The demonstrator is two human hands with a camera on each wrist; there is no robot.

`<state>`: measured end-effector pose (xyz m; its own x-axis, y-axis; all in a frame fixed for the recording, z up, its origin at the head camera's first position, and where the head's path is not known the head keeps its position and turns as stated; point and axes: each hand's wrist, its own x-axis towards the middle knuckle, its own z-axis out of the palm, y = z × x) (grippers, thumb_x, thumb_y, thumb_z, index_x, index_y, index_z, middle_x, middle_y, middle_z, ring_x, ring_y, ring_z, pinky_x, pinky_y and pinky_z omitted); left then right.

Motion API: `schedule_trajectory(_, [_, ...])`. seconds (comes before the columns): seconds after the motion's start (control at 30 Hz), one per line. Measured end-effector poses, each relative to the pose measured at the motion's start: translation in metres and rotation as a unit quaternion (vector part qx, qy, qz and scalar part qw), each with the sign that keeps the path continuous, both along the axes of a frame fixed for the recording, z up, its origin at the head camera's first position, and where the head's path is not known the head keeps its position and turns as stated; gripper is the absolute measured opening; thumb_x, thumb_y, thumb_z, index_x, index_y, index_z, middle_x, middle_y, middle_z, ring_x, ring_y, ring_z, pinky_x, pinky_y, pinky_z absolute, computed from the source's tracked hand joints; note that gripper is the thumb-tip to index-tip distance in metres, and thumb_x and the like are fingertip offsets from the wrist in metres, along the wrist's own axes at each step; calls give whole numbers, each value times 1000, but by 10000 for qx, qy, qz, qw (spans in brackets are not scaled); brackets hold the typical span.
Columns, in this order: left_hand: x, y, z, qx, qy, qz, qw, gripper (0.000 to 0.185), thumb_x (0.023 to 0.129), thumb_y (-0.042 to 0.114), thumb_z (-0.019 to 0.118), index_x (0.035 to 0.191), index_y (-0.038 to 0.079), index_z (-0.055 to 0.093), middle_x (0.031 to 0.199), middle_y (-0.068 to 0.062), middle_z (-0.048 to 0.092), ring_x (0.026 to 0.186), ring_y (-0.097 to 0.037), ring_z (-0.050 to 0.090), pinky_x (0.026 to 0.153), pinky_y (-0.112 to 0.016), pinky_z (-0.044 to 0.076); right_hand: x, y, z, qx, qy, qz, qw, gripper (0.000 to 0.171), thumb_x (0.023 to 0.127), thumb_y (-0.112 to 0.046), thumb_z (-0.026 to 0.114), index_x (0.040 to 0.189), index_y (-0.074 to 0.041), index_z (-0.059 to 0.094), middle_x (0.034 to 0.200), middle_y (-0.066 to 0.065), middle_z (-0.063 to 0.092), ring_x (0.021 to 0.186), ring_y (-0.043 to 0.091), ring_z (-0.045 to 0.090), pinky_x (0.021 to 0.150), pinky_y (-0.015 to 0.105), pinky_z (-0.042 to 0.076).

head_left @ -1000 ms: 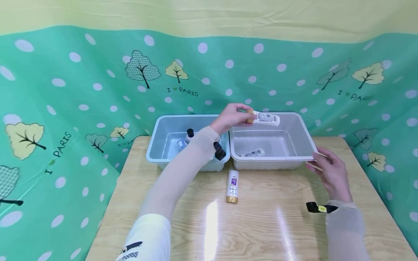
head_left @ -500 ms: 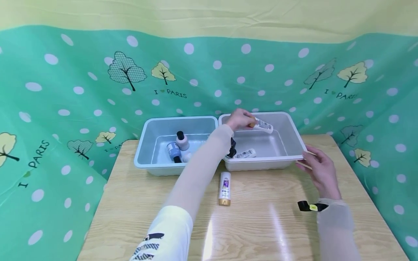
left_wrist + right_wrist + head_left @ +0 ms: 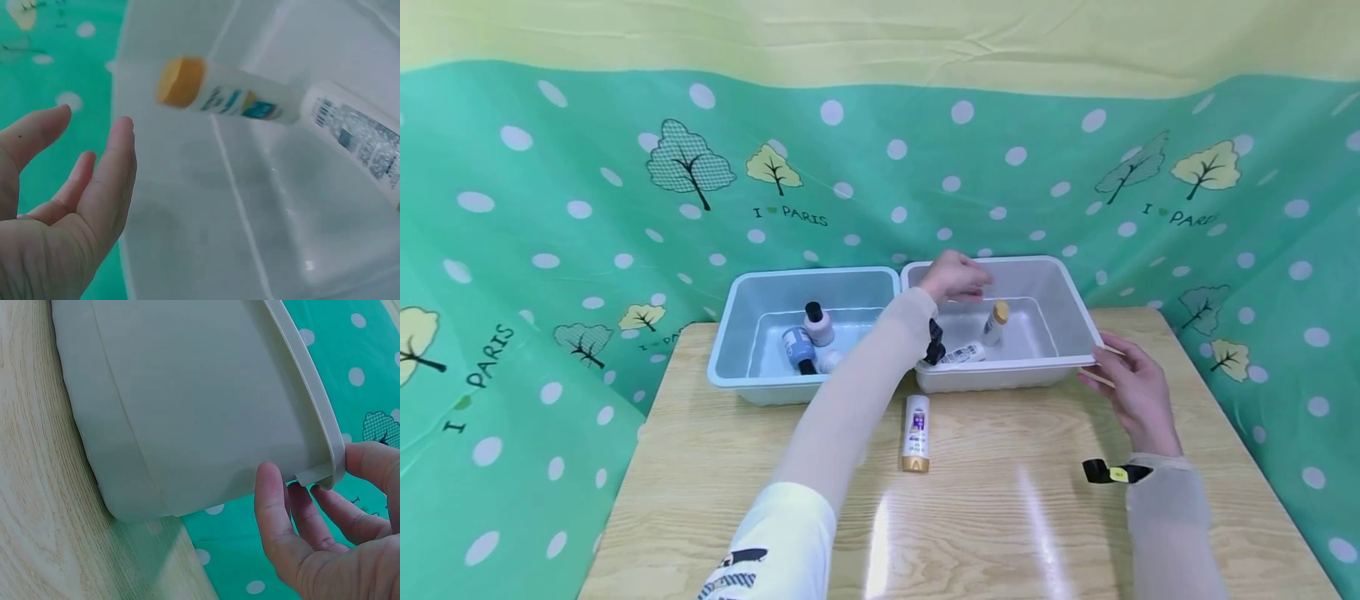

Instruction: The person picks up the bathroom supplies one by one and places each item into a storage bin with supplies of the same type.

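My left hand (image 3: pixel 957 278) hovers open over the grey tub (image 3: pixel 1015 377), its fingers (image 3: pixel 115 169) straight and holding nothing. Just below and right of it a white bottle with a gold cap (image 3: pixel 995 322) (image 3: pixel 225 97) is inside the tub, tilted, free of the hand. A second white bottle (image 3: pixel 964 353) (image 3: pixel 365 144) lies on the tub floor. My right hand (image 3: pixel 1131 382) (image 3: pixel 325 531) grips the tub's near right corner rim (image 3: pixel 319 472), with fingers on both sides of the lip. A third gold-capped bottle (image 3: pixel 915 422) lies on the wooden table (image 3: pixel 1000 517) in front of the tubs.
A light blue tub (image 3: pixel 805 390) stands left of the grey one, touching it, with a black-capped bottle (image 3: pixel 817 323) and a blue bottle (image 3: pixel 797 345) inside. Green dotted cloth (image 3: pixel 550 250) hangs behind and around the table. Black straps sit on both wrists.
My left hand carried the gold-capped bottle over the grey tub and let it go; the bottle now sits down inside the tub. The right hand has kept hold of the rim.
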<state>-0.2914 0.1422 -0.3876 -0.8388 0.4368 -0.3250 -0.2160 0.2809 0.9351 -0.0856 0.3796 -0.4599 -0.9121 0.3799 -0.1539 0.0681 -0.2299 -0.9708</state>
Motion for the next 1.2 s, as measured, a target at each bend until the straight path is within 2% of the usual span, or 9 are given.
schedule_trajectory(0.13, [20,-11,18,31,393,-429,9983,27,90,9,76,114,-1,69,101,-8,69,91,-25,70,71,-26,60,0,0,-1,-113,21,41,9999,54,94,-16,72,142,-4,51,122,9,62,98,21,69,82,36,57])
schedule_trajectory(0.27, [50,-31,34,384,941,-1051,9893,35,89,10,77,119,-3,64,100,-8,70,88,-20,69,71,-28,60,1,1,-1,-253,83,25,9996,54,94,-14,72,141,-2,50,120,9,60,94,18,70,80,35,57])
schedule_trajectory(0.37, [74,-52,39,601,1269,-1307,9814,39,87,12,80,120,-1,64,99,-6,70,88,-17,69,72,-31,60,2,0,0,-303,115,32,9995,55,93,-14,73,142,-1,50,120,9,59,93,18,70,81,35,57])
schedule_trajectory(0.5, [102,-83,37,579,1620,-1301,9765,37,87,15,81,119,3,66,100,-1,70,87,-17,70,75,-34,60,2,-1,2,-263,100,16,9996,57,92,-16,74,142,-2,50,122,10,57,95,20,70,81,35,57])
schedule_trajectory(0.6, [120,-106,25,465,1792,-1155,9759,37,88,18,80,120,6,67,102,1,70,88,-16,70,77,-31,60,2,-2,3,-176,-37,-21,9998,57,92,-19,75,142,-5,51,123,9,56,95,18,69,81,35,57])
schedule_trajectory(0.83, [158,-148,-20,310,1492,-818,9849,41,88,25,79,122,8,66,109,-2,70,93,-13,68,82,-28,57,2,-4,2,-91,-179,-37,9998,58,92,-20,74,144,-6,50,123,7,55,93,15,69,82,34,57])
schedule_trajectory(0.93, [167,-156,-41,225,1353,-563,9889,39,88,24,79,121,8,67,110,-4,70,93,-14,68,82,-29,57,3,-4,2,-82,-153,-36,9998,57,93,-20,73,144,-6,51,122,7,55,93,15,69,81,34,57])
schedule_trajectory(1.03, [174,-158,-63,88,1275,-267,9914,41,87,20,80,122,3,65,110,-8,70,92,-17,69,79,-29,57,4,-4,2,-43,-203,-55,9998,57,92,-21,74,143,-7,52,121,6,56,93,14,69,81,34,57])
schedule_trajectory(1.2, [181,-155,-91,-272,1375,27,9901,50,86,18,81,126,-5,60,116,-17,67,96,-21,69,80,-27,57,4,-5,3,0,-210,-55,9998,59,92,-24,75,143,-7,52,121,4,55,91,13,69,82,35,56])
